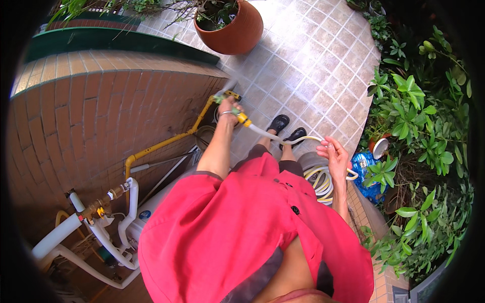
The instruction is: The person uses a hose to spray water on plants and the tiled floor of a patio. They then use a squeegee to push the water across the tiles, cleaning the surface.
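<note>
My left hand (229, 107) is wrapped around a green and yellow hose spray nozzle (243, 118) near the brick wall, and a blurred spray of water leaves its far end. From the nozzle a pale hose with a yellow stripe (269, 134) runs right, past my feet, to my right hand (334, 152). There the fingers curl loosely about the hose; the palm partly hides it. Below that hand, more hose lies coiled in and over a grey round container (310, 159). Wet-looking floor tiles (293, 81) stretch ahead.
A terracotta planter (237, 32) stands ahead. Along the brick wall (110, 98) runs a yellow pipe (163, 142); white pipes and a brass valve (93, 210) are lower left. Leafy plants (413, 113) and a blue plastic bag (365, 170) border the right side.
</note>
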`<state>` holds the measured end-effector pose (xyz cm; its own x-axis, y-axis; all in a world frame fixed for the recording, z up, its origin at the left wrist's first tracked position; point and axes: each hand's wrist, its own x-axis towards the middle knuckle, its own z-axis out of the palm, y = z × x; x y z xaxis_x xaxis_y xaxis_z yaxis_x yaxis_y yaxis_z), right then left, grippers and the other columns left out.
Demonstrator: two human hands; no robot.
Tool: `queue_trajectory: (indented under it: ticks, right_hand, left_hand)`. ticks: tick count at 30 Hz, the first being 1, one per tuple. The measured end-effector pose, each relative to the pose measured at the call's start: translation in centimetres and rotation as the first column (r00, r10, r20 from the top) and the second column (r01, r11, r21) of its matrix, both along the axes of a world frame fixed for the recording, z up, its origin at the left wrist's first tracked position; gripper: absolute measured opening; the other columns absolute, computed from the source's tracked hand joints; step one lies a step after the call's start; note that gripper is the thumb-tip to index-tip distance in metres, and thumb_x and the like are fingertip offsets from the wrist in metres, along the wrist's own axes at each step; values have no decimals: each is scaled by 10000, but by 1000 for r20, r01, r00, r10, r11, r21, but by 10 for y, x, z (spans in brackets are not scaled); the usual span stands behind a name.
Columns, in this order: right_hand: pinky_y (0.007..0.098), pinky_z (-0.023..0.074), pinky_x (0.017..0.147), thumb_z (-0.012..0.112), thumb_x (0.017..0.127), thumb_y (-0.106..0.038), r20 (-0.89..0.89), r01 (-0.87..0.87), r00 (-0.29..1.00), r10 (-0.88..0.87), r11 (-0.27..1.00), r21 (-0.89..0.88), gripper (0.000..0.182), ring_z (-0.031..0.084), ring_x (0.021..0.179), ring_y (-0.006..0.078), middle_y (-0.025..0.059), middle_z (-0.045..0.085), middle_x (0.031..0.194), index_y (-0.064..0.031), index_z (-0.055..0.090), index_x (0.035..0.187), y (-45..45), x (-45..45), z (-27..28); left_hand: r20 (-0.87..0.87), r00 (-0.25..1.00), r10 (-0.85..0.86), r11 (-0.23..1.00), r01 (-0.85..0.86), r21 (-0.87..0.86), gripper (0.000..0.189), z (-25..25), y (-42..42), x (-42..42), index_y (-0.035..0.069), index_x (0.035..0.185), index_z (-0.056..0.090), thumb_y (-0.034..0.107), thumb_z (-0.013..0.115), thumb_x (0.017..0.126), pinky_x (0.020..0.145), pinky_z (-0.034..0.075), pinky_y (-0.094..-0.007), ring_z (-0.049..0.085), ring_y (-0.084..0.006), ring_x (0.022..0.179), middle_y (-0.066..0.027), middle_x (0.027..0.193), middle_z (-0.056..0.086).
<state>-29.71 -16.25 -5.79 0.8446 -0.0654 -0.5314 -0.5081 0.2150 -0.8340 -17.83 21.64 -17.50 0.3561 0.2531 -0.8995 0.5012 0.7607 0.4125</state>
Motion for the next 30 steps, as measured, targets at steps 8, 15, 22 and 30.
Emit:
queue_trajectory:
  ticks: [8,15,22,30]
  right_hand:
    - [279,550,672,469,933,-110,-81,54,995,-57,998,-45,284,643,807,203,143,598,971,51,520,1161,-8,-21,-10]
    - [289,547,682,457,936,-103,-55,-32,998,32,999,-1,279,641,800,201,142,596,966,62,519,1153,8,-7,-23]
    - [293,552,700,449,942,-129,-87,-67,994,61,995,-72,298,647,827,215,157,608,991,47,516,1172,6,-4,-27]
    - [293,549,705,460,942,-146,-38,-90,995,90,996,-9,308,644,827,213,156,601,999,45,512,1177,14,11,-27]
  left_hand:
    - [-29,978,205,972,-200,123,195,-6,17,4,151,664,421,165,472,852,356,326,-277,348,-143,372,1,477,333]
    - [-115,993,15,999,-12,30,160,-31,-20,-9,145,695,416,181,456,846,466,364,-381,374,-185,423,-5,503,336]
    - [-87,996,16,1000,-14,21,197,-7,-2,-22,149,641,409,175,466,828,425,356,-339,372,-177,395,-8,484,349]
    - [-182,980,79,994,-64,86,32,-39,-25,-26,125,764,463,133,455,794,441,368,-373,382,-188,407,-27,500,377]
